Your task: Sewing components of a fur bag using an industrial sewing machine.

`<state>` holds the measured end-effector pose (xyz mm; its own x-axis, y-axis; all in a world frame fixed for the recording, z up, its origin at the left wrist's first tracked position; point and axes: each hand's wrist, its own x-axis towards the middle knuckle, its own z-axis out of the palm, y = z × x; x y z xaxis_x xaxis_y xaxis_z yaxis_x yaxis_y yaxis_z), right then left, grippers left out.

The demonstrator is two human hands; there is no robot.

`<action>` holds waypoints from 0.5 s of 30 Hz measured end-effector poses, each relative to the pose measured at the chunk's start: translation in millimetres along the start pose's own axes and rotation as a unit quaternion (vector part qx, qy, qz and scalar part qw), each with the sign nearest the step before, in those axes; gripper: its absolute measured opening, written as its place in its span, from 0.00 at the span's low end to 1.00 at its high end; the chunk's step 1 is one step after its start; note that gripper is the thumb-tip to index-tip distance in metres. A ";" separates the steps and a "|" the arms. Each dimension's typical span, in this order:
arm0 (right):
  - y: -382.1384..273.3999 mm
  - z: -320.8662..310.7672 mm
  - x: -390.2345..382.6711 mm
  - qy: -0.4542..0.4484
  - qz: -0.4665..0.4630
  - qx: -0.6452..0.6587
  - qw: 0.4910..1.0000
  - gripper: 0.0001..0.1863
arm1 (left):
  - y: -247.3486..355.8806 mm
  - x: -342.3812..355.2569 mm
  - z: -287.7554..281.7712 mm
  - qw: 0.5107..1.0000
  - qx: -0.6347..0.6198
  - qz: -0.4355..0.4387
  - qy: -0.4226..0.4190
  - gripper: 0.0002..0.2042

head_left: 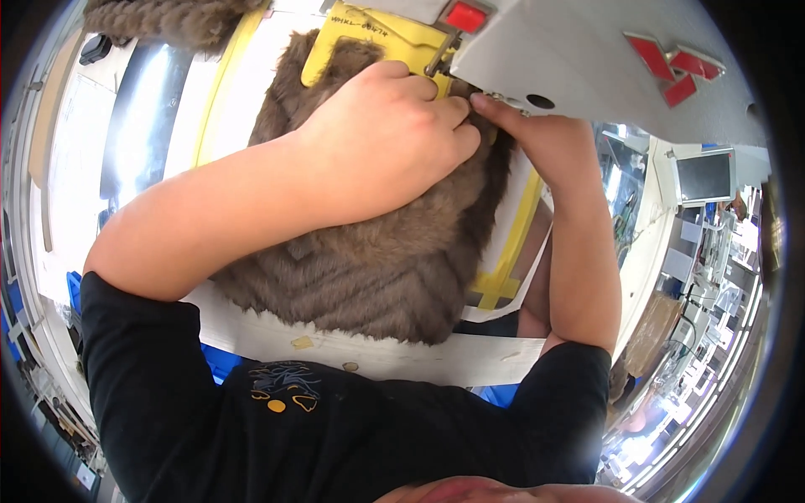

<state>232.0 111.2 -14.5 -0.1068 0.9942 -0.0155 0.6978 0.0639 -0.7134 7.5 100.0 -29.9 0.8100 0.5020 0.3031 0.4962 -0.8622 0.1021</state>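
A brown, chevron-patterned fur piece [352, 293] lies beneath a grey sewing machine [562, 59], with a yellow plate [335, 25] under the presser foot [440, 54]. My left hand [390, 134] rests over the fur beside the plate, fingers curled onto it just below the foot. My right hand [549, 138] is at the fur's right edge by the machine head, thumb reaching toward the foot; its other fingers are mostly hidden.
Yellow tape [511, 277] runs along the white work surface [394, 356]. A rolled fur piece [168, 17] lies at the top left. A dark screen [703, 176] and cluttered benches sit at the right, and blue bins [220, 365] show below the table edge.
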 end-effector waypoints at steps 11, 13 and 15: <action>5.9 -6.5 -3.0 0.007 0.005 0.026 1.000 0.22 | 3.2 -1.0 7.3 0.998 0.028 -0.014 0.050 0.08; 4.8 -4.2 -2.3 0.011 0.011 0.033 0.999 0.22 | 4.6 -0.9 8.2 0.998 0.037 -0.014 0.055 0.08; 6.1 -3.1 -1.7 0.016 0.018 0.040 0.999 0.22 | 6.7 -0.1 9.6 0.997 0.044 -0.014 0.061 0.08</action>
<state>238.6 110.1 -16.6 -0.0592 0.9980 -0.0210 0.6424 0.0220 -0.7661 13.8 94.8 -38.4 0.7541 0.5096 0.4142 0.5484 -0.8357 0.0296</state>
